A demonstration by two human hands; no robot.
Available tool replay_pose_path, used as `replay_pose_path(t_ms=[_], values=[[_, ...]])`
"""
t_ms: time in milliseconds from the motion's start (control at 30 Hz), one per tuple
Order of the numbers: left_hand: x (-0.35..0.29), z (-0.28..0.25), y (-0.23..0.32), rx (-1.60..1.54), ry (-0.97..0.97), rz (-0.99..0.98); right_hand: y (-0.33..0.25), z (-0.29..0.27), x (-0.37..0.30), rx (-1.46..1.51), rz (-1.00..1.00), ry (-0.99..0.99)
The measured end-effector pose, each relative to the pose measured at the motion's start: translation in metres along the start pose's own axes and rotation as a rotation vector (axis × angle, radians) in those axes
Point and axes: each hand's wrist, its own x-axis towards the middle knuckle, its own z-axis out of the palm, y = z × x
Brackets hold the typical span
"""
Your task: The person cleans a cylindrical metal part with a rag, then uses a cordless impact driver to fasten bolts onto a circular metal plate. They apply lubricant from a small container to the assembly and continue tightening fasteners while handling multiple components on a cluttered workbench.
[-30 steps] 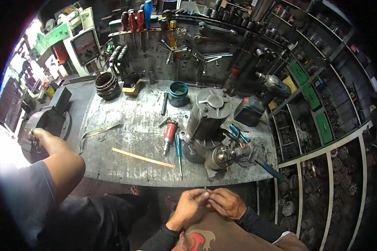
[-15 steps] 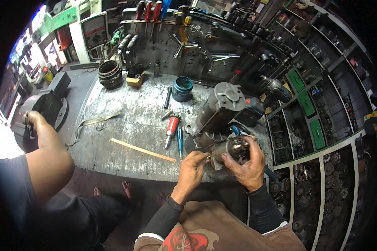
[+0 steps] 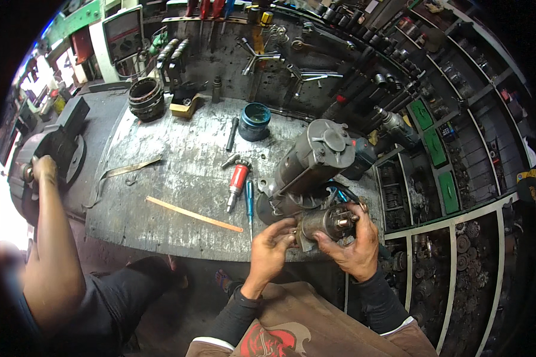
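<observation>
My right hand [image 3: 358, 249] is wrapped round a dark metal cylinder with terminal studs, a starter solenoid [image 3: 319, 226], at the bench's front edge. At its left end, the thumb and fingertips of my left hand [image 3: 269, 253] press against the metal. Anything small between those fingertips is hidden. Just behind stands a large grey starter motor [image 3: 307, 160], upright on the bench. To the left lie a blue screwdriver [image 3: 249, 202] and a red-handled impact driver [image 3: 237, 180].
A co-worker's hand [image 3: 44, 171] touches a grinder-like machine [image 3: 27, 154] at far left. The bench [image 3: 178, 178] bears an orange hacksaw blade [image 3: 193, 215], a blue pot [image 3: 255, 128] and a metal ring housing [image 3: 145, 101]. Shelves of parts [image 3: 452, 223] line the right; a cordless drill [image 3: 396, 126] hangs behind.
The solenoid is turned slightly, its studs more in view. My left fingers have spread from a pinch onto its left end. The co-worker's arm has straightened; the whole view has shifted a little.
</observation>
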Motion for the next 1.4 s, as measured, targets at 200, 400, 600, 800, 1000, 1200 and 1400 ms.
replay_pose_path(t_ms=[200,400,600,800,1000,1200,1400], values=[[0.013,-0.014,-0.005,-0.325,-0.123,-0.295,-0.003,0.001,0.000,-0.020,-0.015,-0.008],[0.014,-0.023,-0.009,-0.274,-0.249,-0.319,-0.006,0.004,0.000,-0.026,0.023,0.020],[0.019,-0.022,-0.003,-0.417,-0.272,-0.454,-0.004,0.002,-0.001,-0.019,-0.019,-0.034],[0.012,-0.018,0.005,-0.383,-0.187,-0.431,-0.004,0.002,-0.001,-0.017,-0.003,-0.009],[0.015,-0.019,0.002,-0.583,-0.224,-0.518,-0.003,0.003,-0.002,0.016,0.026,-0.029],[0.008,-0.013,0.002,-0.531,-0.122,-0.489,-0.002,0.002,-0.001,0.012,0.002,-0.014],[0.014,-0.017,0.001,-0.606,-0.174,-0.554,0.001,0.003,-0.003,-0.001,0.002,-0.006]])
